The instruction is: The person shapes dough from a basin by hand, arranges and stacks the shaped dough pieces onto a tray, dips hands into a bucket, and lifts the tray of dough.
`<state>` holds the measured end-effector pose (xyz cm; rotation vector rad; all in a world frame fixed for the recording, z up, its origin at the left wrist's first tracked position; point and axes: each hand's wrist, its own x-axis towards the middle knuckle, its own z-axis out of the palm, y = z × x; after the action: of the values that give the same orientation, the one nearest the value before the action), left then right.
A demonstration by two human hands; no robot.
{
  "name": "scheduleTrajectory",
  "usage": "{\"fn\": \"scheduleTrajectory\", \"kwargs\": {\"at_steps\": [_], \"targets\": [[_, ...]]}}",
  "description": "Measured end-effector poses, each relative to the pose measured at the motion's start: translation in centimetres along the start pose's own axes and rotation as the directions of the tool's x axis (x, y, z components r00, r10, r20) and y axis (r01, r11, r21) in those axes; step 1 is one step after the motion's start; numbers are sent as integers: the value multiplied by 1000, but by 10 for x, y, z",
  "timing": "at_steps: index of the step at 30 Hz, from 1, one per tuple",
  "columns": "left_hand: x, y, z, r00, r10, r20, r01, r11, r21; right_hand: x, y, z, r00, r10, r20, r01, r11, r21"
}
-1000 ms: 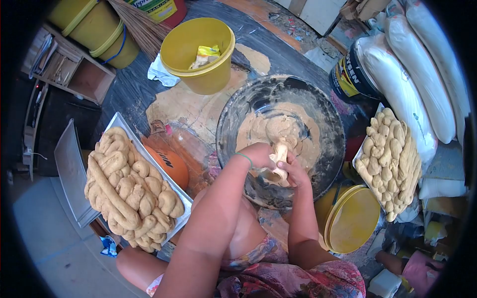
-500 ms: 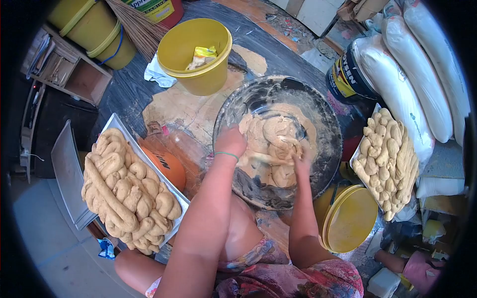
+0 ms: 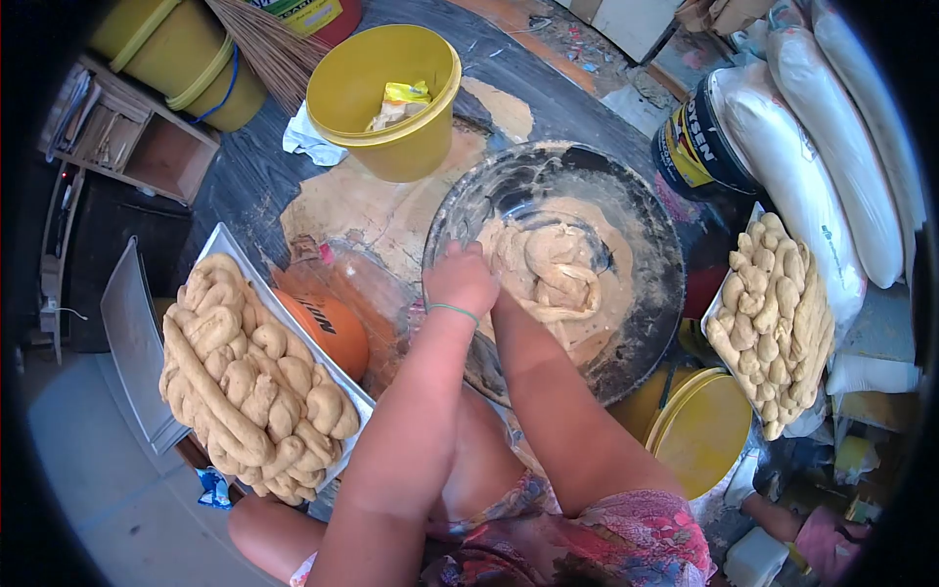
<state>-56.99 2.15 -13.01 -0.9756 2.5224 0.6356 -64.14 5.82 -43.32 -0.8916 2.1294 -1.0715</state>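
Observation:
A wide black basin (image 3: 657, 323) stands in front of me, its inside smeared with pale flour or crumbs. A thick twisted dough rope (image 3: 567, 284) lies in the coating in its middle. My left hand (image 3: 460, 279), with a green band at the wrist, is at the basin's left side. Its fingers are curled, and whatever they hold is hidden. My right hand (image 3: 497, 293) is crossed in beside it and mostly covered by it, so its fingers do not show.
Piled dough twists (image 3: 245, 372) fill a left tray (image 3: 360, 399); smaller pieces (image 3: 768, 313) lie on a right tray. A yellow bucket (image 3: 411, 147) holding a packet stands beyond the basin. Yellow lids (image 3: 704, 430), an orange container (image 3: 328, 328) and white sacks (image 3: 831, 147) surround it.
My right hand has moved left from the dough rope to beside my left hand. The stretched strand between my hands is no longer visible; the rope lies in the basin.

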Motion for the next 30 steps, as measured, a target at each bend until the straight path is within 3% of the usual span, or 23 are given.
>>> {"fn": "scheduleTrajectory", "kwargs": {"at_steps": [4,5,7,9,11,14,16,18,21,24,30], "targets": [[2,-1,-1,1000,19,23,-20,1000,21,-75,25,41,996,43,81,-25,977,-211],[2,-2,-1,999,26,21,-27,999,26,-91,15,29,980,99,174,-44,955,-293],[2,2,0,999,37,34,-38,999,29,-125,-7,-7,874,261,409,-41,879,-475],[3,7,1,998,35,60,-36,999,27,-145,-7,-28,750,420,511,-82,826,-558],[3,9,2,996,47,77,-49,999,24,-161,75,-6,700,394,596,20,823,-568],[1,13,4,991,67,117,-68,998,11,-179,24,-91,531,434,728,-335,897,-290],[0,12,5,989,81,127,-81,997,-4,-184,75,-113,563,365,741,-686,707,173],[1,9,8,989,94,114,-92,996,-22,-178,107,-151,736,499,458,-675,482,559],[0,7,9,988,107,109,-106,994,-19,-177,53,-190,731,612,300,-676,594,436],[-1,9,10,984,131,124,-130,991,-17,-153,85,-200,825,565,9,-538,782,314],[5,2,15,980,126,154,-119,992,-51,-102,84,-218,895,385,-226,-270,869,415]]}}
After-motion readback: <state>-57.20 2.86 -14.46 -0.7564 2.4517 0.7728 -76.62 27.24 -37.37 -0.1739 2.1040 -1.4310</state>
